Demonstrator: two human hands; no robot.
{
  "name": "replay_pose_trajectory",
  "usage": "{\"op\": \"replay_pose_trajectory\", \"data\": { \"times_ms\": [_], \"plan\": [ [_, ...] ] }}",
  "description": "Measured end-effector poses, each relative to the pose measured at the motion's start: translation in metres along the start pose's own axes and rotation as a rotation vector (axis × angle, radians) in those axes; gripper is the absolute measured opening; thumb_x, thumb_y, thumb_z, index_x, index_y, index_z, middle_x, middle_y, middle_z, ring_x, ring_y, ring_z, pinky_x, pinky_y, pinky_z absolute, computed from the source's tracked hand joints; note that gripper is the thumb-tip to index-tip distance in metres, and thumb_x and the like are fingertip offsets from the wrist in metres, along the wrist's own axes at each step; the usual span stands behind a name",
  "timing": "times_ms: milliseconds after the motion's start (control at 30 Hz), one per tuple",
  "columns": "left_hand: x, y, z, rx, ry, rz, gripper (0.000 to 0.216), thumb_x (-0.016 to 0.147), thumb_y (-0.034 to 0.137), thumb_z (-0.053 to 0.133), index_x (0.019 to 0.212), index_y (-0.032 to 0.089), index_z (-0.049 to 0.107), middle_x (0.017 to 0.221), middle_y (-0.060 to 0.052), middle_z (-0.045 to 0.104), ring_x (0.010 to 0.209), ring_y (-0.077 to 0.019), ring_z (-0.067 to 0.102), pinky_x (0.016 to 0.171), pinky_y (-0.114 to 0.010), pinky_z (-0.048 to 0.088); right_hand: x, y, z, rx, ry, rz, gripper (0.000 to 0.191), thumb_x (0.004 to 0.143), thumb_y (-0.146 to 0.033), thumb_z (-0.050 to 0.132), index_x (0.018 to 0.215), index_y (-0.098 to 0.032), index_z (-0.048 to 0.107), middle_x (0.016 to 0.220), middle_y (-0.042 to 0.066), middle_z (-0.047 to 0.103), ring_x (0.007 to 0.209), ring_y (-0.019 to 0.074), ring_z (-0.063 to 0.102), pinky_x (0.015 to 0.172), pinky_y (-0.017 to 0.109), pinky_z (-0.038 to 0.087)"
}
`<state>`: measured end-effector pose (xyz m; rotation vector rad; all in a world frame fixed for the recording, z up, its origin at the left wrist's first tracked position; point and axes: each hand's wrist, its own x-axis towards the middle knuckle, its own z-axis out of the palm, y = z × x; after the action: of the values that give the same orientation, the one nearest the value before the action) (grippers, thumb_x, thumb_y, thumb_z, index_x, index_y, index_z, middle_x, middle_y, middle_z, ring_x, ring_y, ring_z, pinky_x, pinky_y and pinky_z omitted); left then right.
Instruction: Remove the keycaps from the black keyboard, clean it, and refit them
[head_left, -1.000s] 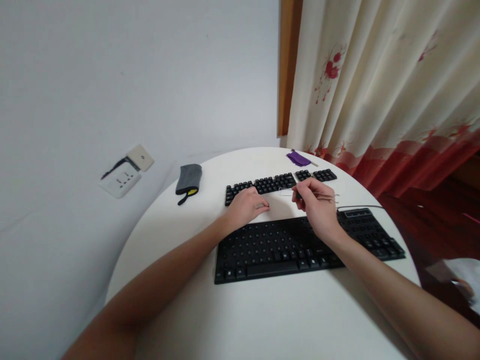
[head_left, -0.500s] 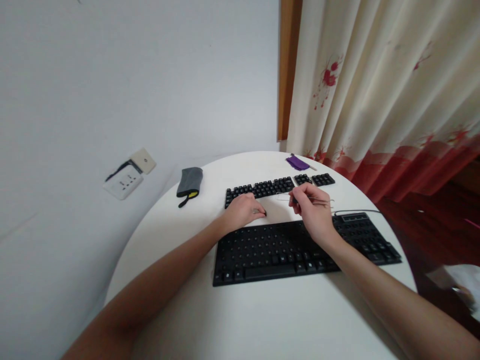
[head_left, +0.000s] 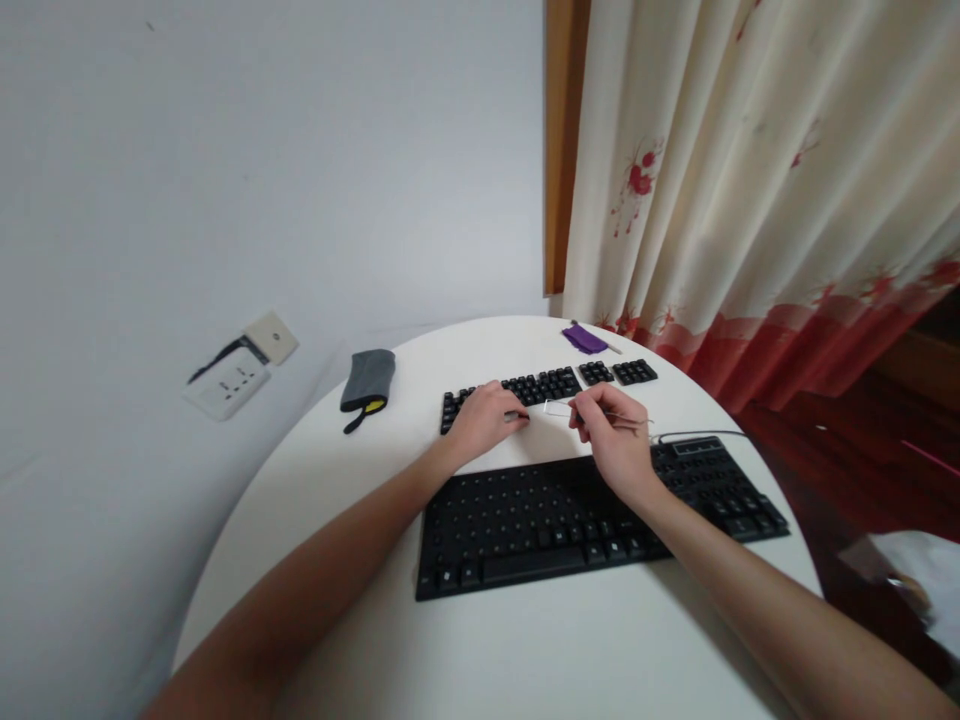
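Observation:
A black keyboard (head_left: 517, 510) lies across the table, with many switches bare of caps and some keycaps still on its lower rows and right end. Beyond it, loose black keycaps (head_left: 551, 384) stand in rows and blocks. My left hand (head_left: 486, 420) is closed above the gap between the two, pinching a small dark keycap (head_left: 523, 416) at its fingertips. A wire keycap puller (head_left: 556, 408) is gripped in my right hand (head_left: 611, 430), its thin wire loop pointing left toward my left hand. Wire ends stick out behind the right fingers.
The round white table (head_left: 360, 620) stands against a wall. On it are a grey pouch (head_left: 369, 378) at the left and a purple cloth (head_left: 584, 340) at the back. A cable (head_left: 705, 434) runs behind the keyboard. A curtain (head_left: 712, 200) hangs at the right.
My left hand has moved slightly away from the keyboard, toward the loose keycaps. The right hand keeps its grip on the puller. The whole view has shifted a little.

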<state>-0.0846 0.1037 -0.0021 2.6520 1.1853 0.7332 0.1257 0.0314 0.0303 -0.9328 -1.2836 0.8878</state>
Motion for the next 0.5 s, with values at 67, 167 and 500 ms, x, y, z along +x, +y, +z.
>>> {"op": "replay_pose_trajectory", "data": {
  "times_ms": [67, 167, 500],
  "plan": [
    [-0.0040, -0.0047, 0.0051, -0.010, 0.007, -0.004, 0.010, 0.084, 0.026, 0.070, 0.088, 0.026, 0.078, 0.090, -0.005, 0.076, 0.085, -0.0235, 0.055, 0.082, -0.037, 0.039, -0.0002, 0.0001, -0.0002, -0.016, -0.001, -0.008, 0.025, 0.091, -0.036, 0.060, 0.071, -0.020, 0.062, 0.060, -0.002, 0.059, 0.049, 0.0113, 0.047, 0.047, 0.025, 0.037],
    [-0.0060, -0.0077, 0.0065, 0.019, 0.011, -0.012, 0.010, 0.084, 0.027, 0.070, 0.090, 0.026, 0.078, 0.092, -0.004, 0.076, 0.087, -0.0243, 0.055, 0.083, -0.038, 0.037, -0.0008, 0.0009, -0.0002, -0.030, -0.002, -0.021, 0.025, 0.091, -0.034, 0.060, 0.070, -0.020, 0.062, 0.060, -0.002, 0.059, 0.049, 0.0110, 0.047, 0.048, 0.025, 0.037],
    [-0.0092, 0.0022, 0.0036, 0.216, 0.033, -0.160, 0.010, 0.082, 0.028, 0.071, 0.091, 0.024, 0.075, 0.092, -0.001, 0.075, 0.093, -0.0240, 0.056, 0.083, -0.039, 0.039, -0.0027, -0.0026, 0.0015, -0.056, 0.013, -0.063, 0.024, 0.090, -0.030, 0.060, 0.069, -0.019, 0.062, 0.060, -0.001, 0.060, 0.051, 0.0111, 0.048, 0.049, 0.025, 0.036]
  ]
}}
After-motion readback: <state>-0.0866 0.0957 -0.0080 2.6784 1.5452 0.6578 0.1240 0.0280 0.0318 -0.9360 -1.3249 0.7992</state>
